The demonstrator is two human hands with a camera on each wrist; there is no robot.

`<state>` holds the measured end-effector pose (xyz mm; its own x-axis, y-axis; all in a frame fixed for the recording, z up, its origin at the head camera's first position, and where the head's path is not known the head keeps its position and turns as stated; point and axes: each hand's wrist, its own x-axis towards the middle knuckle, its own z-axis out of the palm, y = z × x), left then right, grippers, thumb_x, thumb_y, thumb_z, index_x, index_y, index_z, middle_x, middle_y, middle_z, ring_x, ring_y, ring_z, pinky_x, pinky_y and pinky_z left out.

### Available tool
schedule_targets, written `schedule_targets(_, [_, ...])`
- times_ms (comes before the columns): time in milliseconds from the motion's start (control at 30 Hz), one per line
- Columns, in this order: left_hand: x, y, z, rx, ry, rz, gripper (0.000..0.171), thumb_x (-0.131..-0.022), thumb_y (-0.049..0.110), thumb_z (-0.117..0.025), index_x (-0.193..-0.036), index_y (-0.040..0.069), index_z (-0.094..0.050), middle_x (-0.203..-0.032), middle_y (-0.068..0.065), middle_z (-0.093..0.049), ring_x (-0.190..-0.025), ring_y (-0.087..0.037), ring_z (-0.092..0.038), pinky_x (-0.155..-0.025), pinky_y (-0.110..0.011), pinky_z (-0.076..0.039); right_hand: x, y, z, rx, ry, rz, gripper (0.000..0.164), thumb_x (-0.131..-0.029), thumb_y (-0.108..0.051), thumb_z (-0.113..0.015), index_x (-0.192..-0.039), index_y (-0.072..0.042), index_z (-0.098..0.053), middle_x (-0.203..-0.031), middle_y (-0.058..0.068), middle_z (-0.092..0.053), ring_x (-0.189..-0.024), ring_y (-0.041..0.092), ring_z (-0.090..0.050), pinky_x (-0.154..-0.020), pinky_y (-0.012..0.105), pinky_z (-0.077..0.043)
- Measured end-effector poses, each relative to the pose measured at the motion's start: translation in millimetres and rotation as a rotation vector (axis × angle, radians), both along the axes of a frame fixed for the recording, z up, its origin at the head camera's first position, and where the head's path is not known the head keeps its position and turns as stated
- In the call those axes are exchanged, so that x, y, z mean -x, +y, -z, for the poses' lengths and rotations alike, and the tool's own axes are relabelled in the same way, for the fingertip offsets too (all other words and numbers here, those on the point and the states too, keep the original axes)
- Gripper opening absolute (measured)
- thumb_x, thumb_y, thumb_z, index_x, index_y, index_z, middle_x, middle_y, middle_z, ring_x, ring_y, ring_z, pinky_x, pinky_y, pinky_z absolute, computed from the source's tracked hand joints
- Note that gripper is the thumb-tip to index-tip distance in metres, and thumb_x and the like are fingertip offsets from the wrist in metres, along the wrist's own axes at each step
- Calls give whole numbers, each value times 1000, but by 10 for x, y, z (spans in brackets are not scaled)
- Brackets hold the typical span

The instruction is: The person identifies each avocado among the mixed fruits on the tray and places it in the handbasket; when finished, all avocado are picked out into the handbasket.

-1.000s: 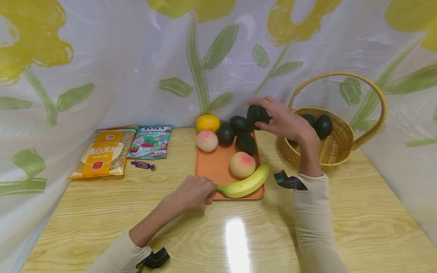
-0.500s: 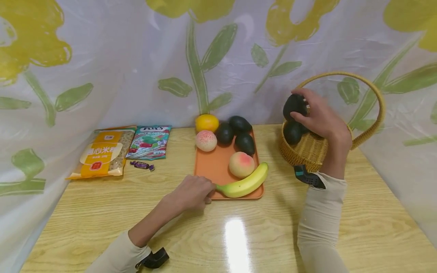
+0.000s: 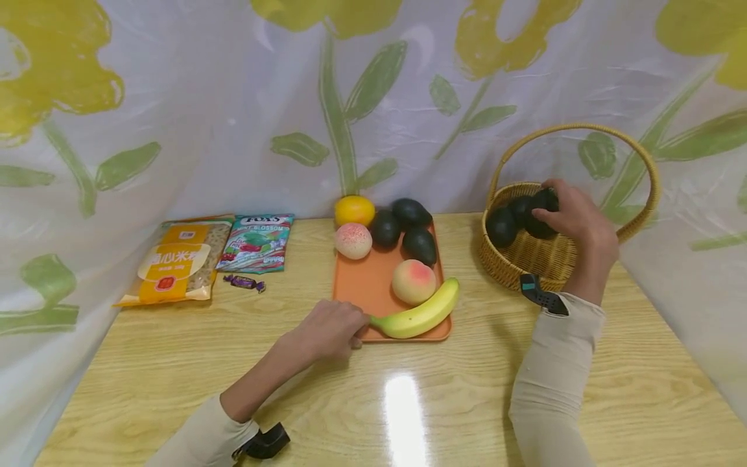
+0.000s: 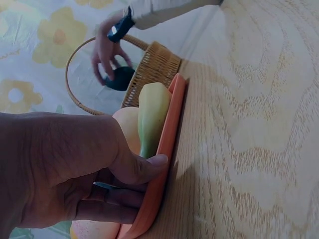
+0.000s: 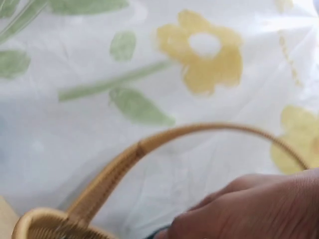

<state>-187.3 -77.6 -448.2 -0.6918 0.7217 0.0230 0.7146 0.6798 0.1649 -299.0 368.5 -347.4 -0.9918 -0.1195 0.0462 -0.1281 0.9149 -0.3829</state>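
My right hand (image 3: 583, 220) grips a dark green avocado (image 3: 539, 227) inside the wicker basket (image 3: 493, 264), with the thumb on its near side. Two more dark avocados (image 3: 500, 227) lie beside it at the basket's left. My left hand (image 3: 327, 329) pinches the near left rim of the orange tray (image 3: 367, 282), thumb outside and fingers inside, as the left wrist view shows. Right by those fingers is the stem of a banana (image 3: 417, 319). The tray also holds a peach (image 3: 414, 282), a speckled pinkish fruit (image 3: 353, 240), a yellow lemon-like fruit (image 3: 355, 211) and several avocados (image 3: 419, 245).
The basket's tall handle (image 5: 179, 132) arches over the right hand's work. At the left of the table lie an orange food packet (image 3: 181, 259), a green candy bag (image 3: 257, 243) and a purple wrapped candy (image 3: 244, 282). A flowered curtain (image 3: 233, 130) hangs behind.
My right hand has carried the avocado from above the tray's back right corner rightwards, then down into the basket. The left hand has stayed on the tray rim.
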Motion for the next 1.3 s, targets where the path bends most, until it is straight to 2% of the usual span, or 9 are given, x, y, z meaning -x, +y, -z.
schedule_targets(100, [12,13,-3,3,7,1,31,-81,3,-75,-68,19,-52,-64,11,-38,-58,-7,-32,-53,-23,-22,93,89,166,-6,-119,48,62,-103,-23,-60,-149,11,-37,-144,40,-47,-125,55,-53,-103,65,-45])
schedule_targets(233, [30,31,10,19,-6,-11,32,-83,7,-78,-68,19,-52,-64,11,-39,-58,-7,-34,-53,-23,-24,198,133,352,10,-291,75,71,-105,-27,-54,-157,11,-25,-152,42,-37,-114,52,-62,-82,49,-58])
schedule_targets(467, [32,32,48,27,-11,-18,33,-84,10,-79,-69,20,-51,-64,10,-40,-58,-7,-35,-53,-23,-23,230,78,399,40,-372,126,76,-108,-34,-47,-162,5,-9,-158,42,-27,-96,44,-70,-70,38,-57])
schedule_targets(567, [30,31,43,24,-6,-18,33,-84,9,-78,-69,21,-50,-64,11,-39,-58,-7,-34,-53,-23,-23,207,60,371,60,-394,132,79,-109,-37,-45,-163,3,-4,-160,41,-24,-86,37,-73,-71,36,-56])
schedule_targets(633, [28,31,38,20,-5,-19,32,-83,8,-76,-69,20,-51,-63,10,-39,-58,-7,-34,-52,-23,-23,190,56,371,69,-410,130,82,-109,-41,-45,-163,3,-2,-161,41,-23,-91,36,-73,-78,38,-56])
schedule_targets(733, [25,29,34,21,-1,-19,32,-83,7,-75,-69,21,-50,-63,10,-39,-58,-7,-34,-53,-23,-23,164,52,397,95,-436,139,87,-108,-45,-46,-164,2,1,-163,39,-21,-112,45,-70,-95,47,-55])
schedule_targets(800, [22,23,33,23,-1,-17,32,-83,8,-76,-69,21,-50,-63,10,-39,-58,-7,-34,-53,-23,-23,153,54,416,97,-460,132,90,-108,-45,-47,-163,3,5,-164,39,-16,-130,51,-58,-109,56,-47])
schedule_targets(900, [24,27,32,21,-4,-15,32,-85,9,-76,-69,21,-50,-64,10,-39,-58,-7,-34,-53,-23,-23,140,68,420,94,-477,125,92,-107,-42,-50,-163,2,8,-164,40,-14,-139,57,-45,-118,63,-36])
schedule_targets(1300, [21,40,11,25,-20,-20,32,-86,10,-78,-70,20,-52,-64,10,-40,-58,-8,-36,-54,-24,-25,116,95,358,131,-508,111,99,-106,-36,-56,-160,6,15,-163,42,-8,-127,57,-57,-108,58,-48])
